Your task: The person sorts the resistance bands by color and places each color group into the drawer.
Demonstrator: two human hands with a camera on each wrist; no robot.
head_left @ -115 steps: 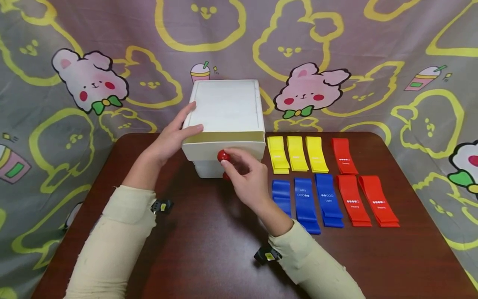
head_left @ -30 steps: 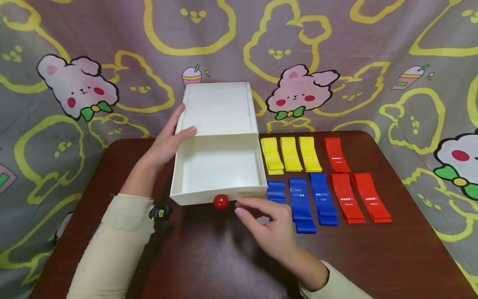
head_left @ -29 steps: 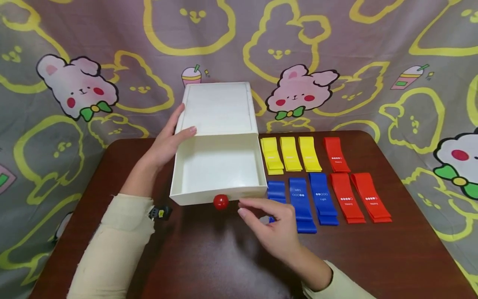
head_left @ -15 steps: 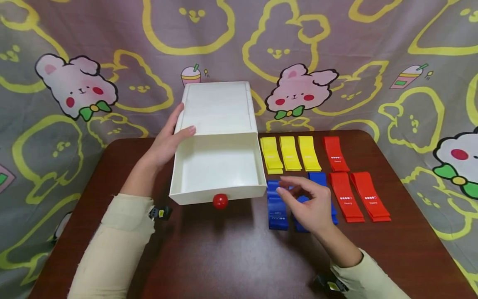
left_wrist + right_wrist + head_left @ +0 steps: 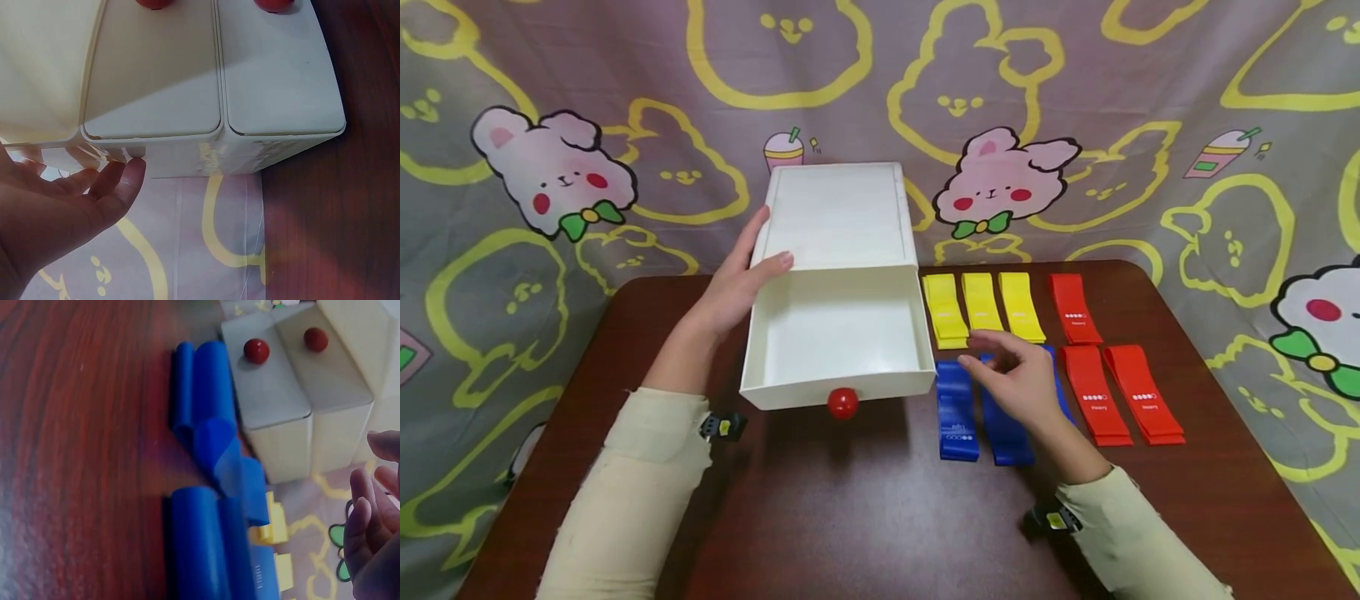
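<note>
A grey-mauve cloth [image 5: 850,75] printed with yellow outlines and pink rabbit faces hangs behind the dark red-brown table [image 5: 850,517] where I work. Toward the back, left of my folded bands, stands a white drawer unit [image 5: 835,217], its top drawer [image 5: 842,333] pulled out toward me, the white floor showing and a red knob [image 5: 842,403] on the front. Two lower drawers [image 5: 153,75] sit pushed in. My left hand [image 5: 735,283] is spread over the unit's left edge, thumb resting on top and fingers against the side wall. My right hand [image 5: 1018,379] hangs above the blue bands [image 5: 957,417], which lie just right of the drawer; its fingers are loosely bent, thumb and index apart, with nothing between them. Three yellow bands [image 5: 982,304] lie in a row behind the blue, and three red bands [image 5: 1095,396] lie farther right, one behind the other two. Cream sleeves [image 5: 617,500] cover my forearms.
</note>
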